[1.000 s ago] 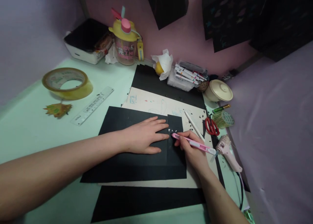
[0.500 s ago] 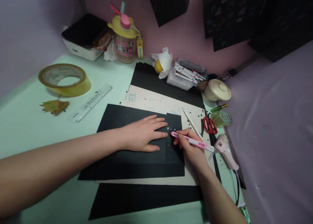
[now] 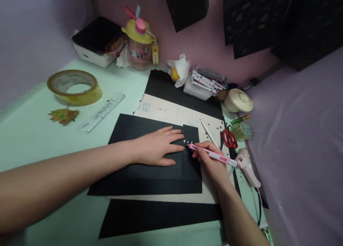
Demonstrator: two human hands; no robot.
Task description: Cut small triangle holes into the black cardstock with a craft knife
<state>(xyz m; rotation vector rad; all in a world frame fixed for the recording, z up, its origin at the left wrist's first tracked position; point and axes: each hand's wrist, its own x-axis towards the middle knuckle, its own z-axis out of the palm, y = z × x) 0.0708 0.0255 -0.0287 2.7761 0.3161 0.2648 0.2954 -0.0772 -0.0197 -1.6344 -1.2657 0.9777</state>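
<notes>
Left hand [image 3: 158,146] is lying flat, fingers spread narrow, pressing down the black paper [image 3: 139,163] near the desk's [image 3: 32,138] middle. Right hand [image 3: 210,160] is gripping a pink craft knife [image 3: 211,155] pen-style, tip touching the paper's upper right part beside small cut triangles. Red scissors [image 3: 229,138] and a glue gun [image 3: 248,169] are sitting by the desk's right edge; tape roll [image 3: 74,87] and ruler [image 3: 102,112] are lying toward the left.

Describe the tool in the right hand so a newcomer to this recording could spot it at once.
On the pale green desk, find the black paper pinned flat by the left hand. Beside its fingertips, the right hand grips a slim pink craft knife, unlike the white pen lying loose behind it.
</notes>
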